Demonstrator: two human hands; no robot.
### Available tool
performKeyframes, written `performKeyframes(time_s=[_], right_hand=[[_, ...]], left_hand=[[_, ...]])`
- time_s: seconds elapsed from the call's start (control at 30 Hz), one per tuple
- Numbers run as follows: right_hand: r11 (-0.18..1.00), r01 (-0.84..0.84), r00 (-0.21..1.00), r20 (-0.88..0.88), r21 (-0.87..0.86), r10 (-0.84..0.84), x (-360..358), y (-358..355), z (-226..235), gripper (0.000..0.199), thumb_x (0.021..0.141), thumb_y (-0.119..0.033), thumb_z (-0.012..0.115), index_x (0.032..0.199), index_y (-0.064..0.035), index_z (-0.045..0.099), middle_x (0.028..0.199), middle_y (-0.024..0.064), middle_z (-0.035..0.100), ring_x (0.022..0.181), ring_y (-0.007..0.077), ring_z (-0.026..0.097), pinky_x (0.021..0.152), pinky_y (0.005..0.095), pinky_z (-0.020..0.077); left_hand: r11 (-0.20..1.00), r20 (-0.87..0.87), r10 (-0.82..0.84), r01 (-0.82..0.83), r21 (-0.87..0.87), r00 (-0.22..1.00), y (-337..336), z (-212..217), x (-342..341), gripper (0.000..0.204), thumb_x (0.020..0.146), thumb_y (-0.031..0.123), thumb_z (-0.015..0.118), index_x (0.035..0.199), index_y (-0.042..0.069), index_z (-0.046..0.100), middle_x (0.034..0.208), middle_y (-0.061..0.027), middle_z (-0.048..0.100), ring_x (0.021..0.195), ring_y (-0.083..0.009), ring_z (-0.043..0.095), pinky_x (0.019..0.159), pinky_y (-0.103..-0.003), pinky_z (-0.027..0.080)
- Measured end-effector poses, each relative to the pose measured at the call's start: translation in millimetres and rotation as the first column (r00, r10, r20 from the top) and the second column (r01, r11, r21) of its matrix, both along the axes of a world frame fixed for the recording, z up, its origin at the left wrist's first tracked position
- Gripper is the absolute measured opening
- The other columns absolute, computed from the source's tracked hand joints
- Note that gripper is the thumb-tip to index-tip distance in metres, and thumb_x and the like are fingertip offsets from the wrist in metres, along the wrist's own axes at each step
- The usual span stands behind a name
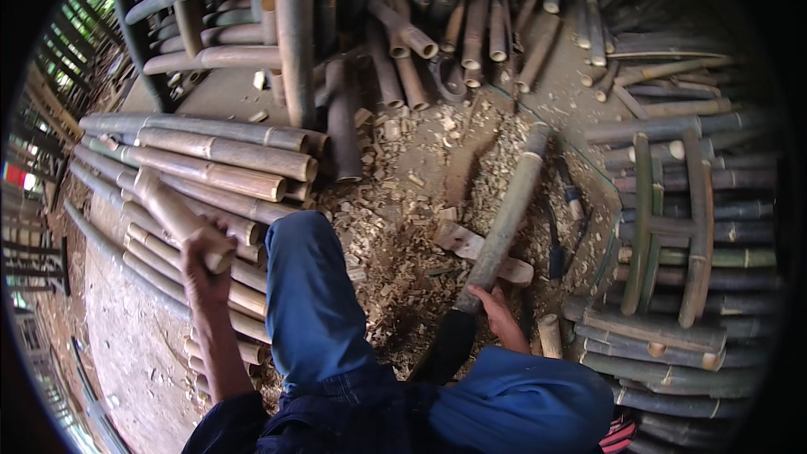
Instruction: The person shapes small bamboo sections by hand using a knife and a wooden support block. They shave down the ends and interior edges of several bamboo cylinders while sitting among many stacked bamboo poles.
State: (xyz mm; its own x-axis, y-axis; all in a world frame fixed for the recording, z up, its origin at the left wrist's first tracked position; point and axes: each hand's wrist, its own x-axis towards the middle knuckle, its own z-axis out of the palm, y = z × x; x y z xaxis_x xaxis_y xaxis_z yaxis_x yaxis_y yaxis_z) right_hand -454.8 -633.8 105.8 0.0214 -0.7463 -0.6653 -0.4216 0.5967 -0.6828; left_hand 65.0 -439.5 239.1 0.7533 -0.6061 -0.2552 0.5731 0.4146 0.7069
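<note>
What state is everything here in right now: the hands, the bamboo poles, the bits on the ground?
Left hand: closed around the end of a short bamboo piece, raised.
Right hand: gripping the long green bamboo pole.
Long green bamboo pole: slanted, resting across a wood block.
Bamboo pile: stacked lying flat.
Wood chips: scattered on the ground.
Blue-handled tools: lying on the ground, untouched.
Bamboo frame: assembled, lying on poles.

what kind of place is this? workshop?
Likely an open-air bamboo workshop. Stacks of cut bamboo poles lie all around, wood chips litter the dirt floor, and half-built bamboo frames sit nearby. The left hand grips a short bamboo piece; the right hand steadies a long pole.
</note>
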Motion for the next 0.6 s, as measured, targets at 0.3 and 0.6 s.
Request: performKeyframes(time_s=[0.3, 0.6], right_hand=[[0.964, -0.115, 0.853, 0.473, -0.241, 0.220, 62.1, -10.0, 130.3, 0.058, 0.095, -0.027, 0.074, 0.140, 0.0002, 0.050, 0.126, 0.0150, 0.062, 0.118, 0.0277, 0.061, 0.099, 0.0394, 0.0514], [0.995, 0.098, 0.783, 0.614, 0.031, -0.096, 36.5, -17.7, 117.1, 0.041, 0.089, -0.027, 0.072, 0.117, 0.0000, 0.059, 0.090, 0.0119, 0.068, 0.073, 0.0224, 0.069, 0.063, 0.0362, 0.0592]], left_hand=[[0.670, 0.167, -0.741, 0.702, 0.240, 0.650, -151.1, 24.9, -213.6, 0.070, 0.074, 0.015, 0.088, 0.130, 0.000, 0.049, 0.102, -0.0085, 0.067, 0.077, -0.0169, 0.069, 0.063, -0.034, 0.063], [0.414, 0.628, -0.773, 0.674, 0.612, -0.096, -99.1, 58.4, -224.6, 0.076, 0.084, 0.024, 0.085, 0.146, -0.003, 0.051, 0.125, -0.0210, 0.064, 0.118, -0.0370, 0.063, 0.106, -0.046, 0.051]])
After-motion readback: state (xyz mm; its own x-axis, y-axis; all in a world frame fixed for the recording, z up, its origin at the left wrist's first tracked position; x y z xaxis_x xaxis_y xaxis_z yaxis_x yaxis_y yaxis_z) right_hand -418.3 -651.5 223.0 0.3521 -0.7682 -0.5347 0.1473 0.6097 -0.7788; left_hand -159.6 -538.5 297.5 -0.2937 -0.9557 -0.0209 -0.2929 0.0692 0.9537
